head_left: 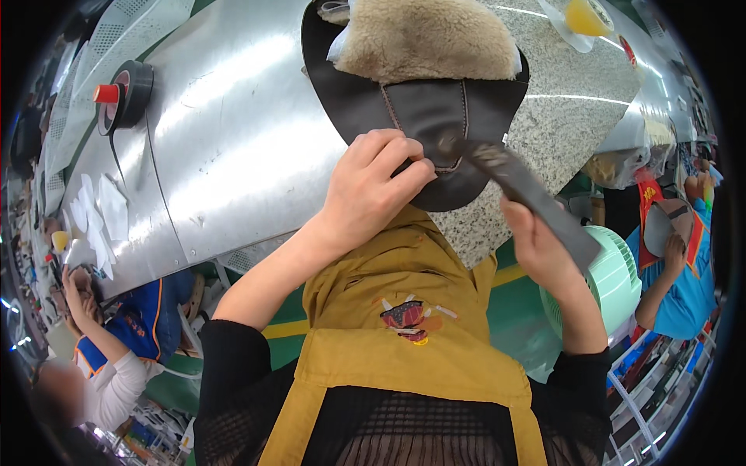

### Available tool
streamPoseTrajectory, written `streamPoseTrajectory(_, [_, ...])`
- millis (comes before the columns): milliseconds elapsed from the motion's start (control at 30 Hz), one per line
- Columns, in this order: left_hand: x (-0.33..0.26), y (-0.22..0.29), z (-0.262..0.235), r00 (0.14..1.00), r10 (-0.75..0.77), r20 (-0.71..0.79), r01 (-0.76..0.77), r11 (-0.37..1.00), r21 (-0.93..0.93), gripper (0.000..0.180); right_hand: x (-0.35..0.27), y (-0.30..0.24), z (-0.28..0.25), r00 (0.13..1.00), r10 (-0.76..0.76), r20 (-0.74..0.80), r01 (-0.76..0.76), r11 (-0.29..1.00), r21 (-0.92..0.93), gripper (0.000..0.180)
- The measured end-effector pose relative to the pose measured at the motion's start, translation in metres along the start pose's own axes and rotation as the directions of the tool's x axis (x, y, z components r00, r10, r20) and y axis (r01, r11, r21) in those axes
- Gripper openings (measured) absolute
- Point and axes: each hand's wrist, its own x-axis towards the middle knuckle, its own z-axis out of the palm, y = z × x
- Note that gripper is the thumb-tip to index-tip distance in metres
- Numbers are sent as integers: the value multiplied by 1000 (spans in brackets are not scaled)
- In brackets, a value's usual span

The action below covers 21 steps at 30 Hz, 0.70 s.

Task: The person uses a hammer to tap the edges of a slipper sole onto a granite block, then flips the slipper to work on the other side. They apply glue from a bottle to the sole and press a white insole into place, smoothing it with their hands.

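"Where's our leather [427, 105]?"

"At the bench [233, 140]'s near edge, our left hand [373, 182] bunched on it; we can't tell if it's pinching."

"And our right hand [542, 242]?"

"Clamped on the tool [536, 199], close by. A slip or poor aim could bruise our left hand or mark the leather."

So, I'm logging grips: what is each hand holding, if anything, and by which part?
The right hand holds a dark, blurred tool by its lower half. The left hand is on the black leather piece; whether it grips it cannot be told.
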Motion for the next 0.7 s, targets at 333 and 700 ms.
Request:
streamPoseTrajectory(333, [-22, 17, -8, 992, 45, 118, -48, 999, 20, 39, -4, -1, 4, 989, 148, 22, -150, 984, 93, 35])
streamPoseTrajectory(700, [-21, 26, -15, 981, 44, 191, -72, 987, 141, 36, 7, -5, 16, 997, 73, 31, -76, 993, 86, 35])
